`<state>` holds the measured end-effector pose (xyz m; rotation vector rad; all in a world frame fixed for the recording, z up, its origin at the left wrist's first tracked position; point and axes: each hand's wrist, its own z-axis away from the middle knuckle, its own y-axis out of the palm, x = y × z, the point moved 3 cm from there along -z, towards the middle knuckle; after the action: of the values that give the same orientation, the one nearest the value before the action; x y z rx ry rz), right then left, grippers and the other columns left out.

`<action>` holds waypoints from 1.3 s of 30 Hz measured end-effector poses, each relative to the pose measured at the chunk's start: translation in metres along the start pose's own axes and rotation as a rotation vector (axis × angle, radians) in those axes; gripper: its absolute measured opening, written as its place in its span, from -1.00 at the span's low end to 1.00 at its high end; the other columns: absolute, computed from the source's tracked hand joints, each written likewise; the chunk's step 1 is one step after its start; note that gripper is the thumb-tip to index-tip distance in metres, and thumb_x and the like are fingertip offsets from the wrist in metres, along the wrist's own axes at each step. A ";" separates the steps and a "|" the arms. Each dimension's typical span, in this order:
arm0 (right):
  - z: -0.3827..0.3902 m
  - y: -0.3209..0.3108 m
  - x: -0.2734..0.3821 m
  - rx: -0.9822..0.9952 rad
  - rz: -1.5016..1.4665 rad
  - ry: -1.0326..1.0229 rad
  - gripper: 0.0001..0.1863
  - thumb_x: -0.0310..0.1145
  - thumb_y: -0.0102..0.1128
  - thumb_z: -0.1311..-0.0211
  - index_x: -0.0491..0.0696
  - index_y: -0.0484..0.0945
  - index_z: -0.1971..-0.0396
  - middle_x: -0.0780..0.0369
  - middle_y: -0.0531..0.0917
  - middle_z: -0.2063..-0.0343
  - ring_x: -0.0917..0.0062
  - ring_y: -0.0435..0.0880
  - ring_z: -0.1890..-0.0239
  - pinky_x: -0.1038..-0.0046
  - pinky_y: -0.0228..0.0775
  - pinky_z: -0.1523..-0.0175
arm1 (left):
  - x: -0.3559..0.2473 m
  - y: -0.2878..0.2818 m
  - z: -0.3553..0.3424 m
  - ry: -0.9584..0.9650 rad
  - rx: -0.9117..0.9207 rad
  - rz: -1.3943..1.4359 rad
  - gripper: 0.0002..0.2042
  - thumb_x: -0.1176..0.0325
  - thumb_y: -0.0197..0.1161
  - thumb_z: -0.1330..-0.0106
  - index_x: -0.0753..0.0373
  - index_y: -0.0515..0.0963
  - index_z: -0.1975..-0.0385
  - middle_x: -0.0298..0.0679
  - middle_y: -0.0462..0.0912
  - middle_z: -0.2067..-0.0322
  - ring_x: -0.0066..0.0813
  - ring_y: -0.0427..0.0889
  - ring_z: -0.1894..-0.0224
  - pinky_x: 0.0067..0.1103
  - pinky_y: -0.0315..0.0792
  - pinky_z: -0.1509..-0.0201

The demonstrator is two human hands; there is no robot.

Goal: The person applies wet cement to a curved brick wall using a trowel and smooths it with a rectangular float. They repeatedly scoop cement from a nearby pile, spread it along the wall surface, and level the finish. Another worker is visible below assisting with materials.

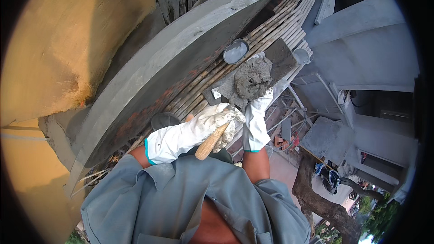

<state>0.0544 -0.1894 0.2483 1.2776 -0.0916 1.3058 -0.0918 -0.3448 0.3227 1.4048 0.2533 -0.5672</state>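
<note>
My left hand (220,118), in a white work glove with a teal cuff, is closed round the wooden handle (210,144) of a trowel. The trowel's blade is hard to make out against the grey mortar. Just beyond it, a heap of wet grey mortar (253,77) rests on a flat, mortar-smeared board (225,86). My right hand (261,104), in a matching glove, reaches up to the near side of that board. Its fingers are hidden by the board and mortar, so its grip does not show.
Bamboo poles (266,29) form a platform beneath. A bucket (235,51) of grey liquid, a second bucket (301,56) and a dark bucket (165,120) stand on or near it. A curved concrete ledge (149,58) borders the left. A tree trunk (334,208) rises at lower right.
</note>
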 end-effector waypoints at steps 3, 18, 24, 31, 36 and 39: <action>0.001 -0.014 -0.012 0.027 -0.017 0.067 -0.57 -0.17 -0.06 -0.60 -0.07 0.40 -0.29 0.14 0.62 -0.09 0.30 0.63 -0.08 0.22 0.49 -0.23 | -0.009 0.016 -0.014 0.056 -0.032 -0.228 -0.53 0.05 0.18 -0.46 0.31 0.41 -0.15 -0.12 0.67 0.25 -0.24 0.70 0.25 -0.39 0.58 0.18; -0.023 -0.043 0.004 -0.028 -0.186 0.160 -0.55 -0.22 0.09 -0.49 -0.14 0.47 -0.25 0.11 0.61 -0.15 0.24 0.59 -0.19 0.18 0.42 -0.33 | -0.057 0.031 -0.036 -0.050 -0.489 -1.471 -0.66 0.15 0.28 -0.37 0.30 0.46 0.11 0.04 0.61 0.43 0.13 0.63 0.35 -0.21 0.49 0.28; -0.026 -0.043 0.038 0.095 -0.031 0.069 -0.45 -0.19 0.14 -0.47 -0.13 0.39 -0.35 0.13 0.57 -0.23 0.29 0.55 -0.26 0.23 0.38 -0.37 | -0.075 0.025 -0.053 -0.126 -0.296 -1.652 -0.61 0.02 0.23 -0.44 0.29 0.44 0.17 0.07 0.60 0.38 0.15 0.62 0.29 -0.20 0.47 0.23; -0.035 -0.076 0.059 0.185 -0.005 0.150 -0.39 -0.18 0.14 -0.48 -0.12 0.31 -0.42 0.15 0.51 -0.30 0.33 0.51 -0.33 0.28 0.33 -0.41 | -0.079 -0.027 -0.098 0.308 -0.563 -1.789 -0.67 0.23 0.33 -0.25 0.31 0.50 0.13 0.07 0.61 0.27 0.13 0.63 0.19 -0.14 0.50 0.12; -0.045 -0.122 0.029 -0.082 -0.091 0.338 -0.55 -0.11 0.15 -0.49 -0.02 0.53 -0.23 0.17 0.64 -0.12 0.26 0.62 -0.13 0.20 0.50 -0.24 | -0.076 -0.085 -0.170 0.649 -0.912 -1.776 -0.77 0.39 0.36 -0.18 0.31 0.52 0.23 0.02 0.60 0.33 0.12 0.64 0.22 -0.13 0.51 0.12; -0.038 -0.148 0.029 -0.175 -0.118 0.364 -0.53 -0.12 0.10 -0.52 -0.03 0.49 -0.28 0.16 0.63 -0.15 0.24 0.62 -0.13 0.18 0.51 -0.24 | -0.081 -0.118 -0.219 0.553 -1.006 -1.720 -0.77 0.32 0.35 -0.22 0.32 0.53 0.26 0.03 0.62 0.33 0.14 0.65 0.22 -0.12 0.52 0.11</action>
<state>0.1518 -0.1065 0.1598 0.8701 0.1224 1.3755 -0.1855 -0.1212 0.2254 0.0037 1.9644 -1.1297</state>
